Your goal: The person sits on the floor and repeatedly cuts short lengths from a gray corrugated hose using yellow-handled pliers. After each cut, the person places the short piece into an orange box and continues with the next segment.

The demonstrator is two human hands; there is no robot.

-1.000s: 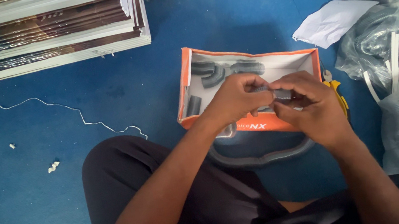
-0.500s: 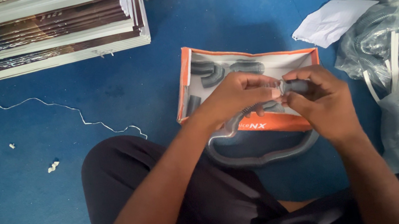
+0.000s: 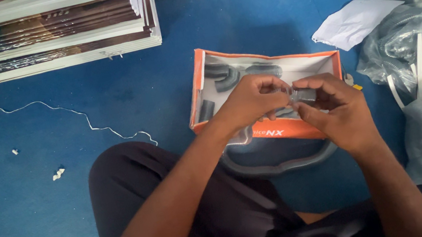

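left hand (image 3: pixel 251 102): fingers pinched on one end of a small grey tube piece (image 3: pixel 300 97); right hand (image 3: pixel 337 113): gripped its other end
spot: held right over the orange box (image 3: pixel 199 83); more grey pieces (image 3: pixel 227 78) sat inside

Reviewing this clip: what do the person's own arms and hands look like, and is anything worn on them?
Both forearms are bare up to the frame edge, with no sleeve showing. The left hand and right hand carry no gloves, and no ring, watch or band is visible. Dark trousers cover the legs.

Orange box (image 3: pixel 200 88) on blue floor (image 3: pixel 67 219)
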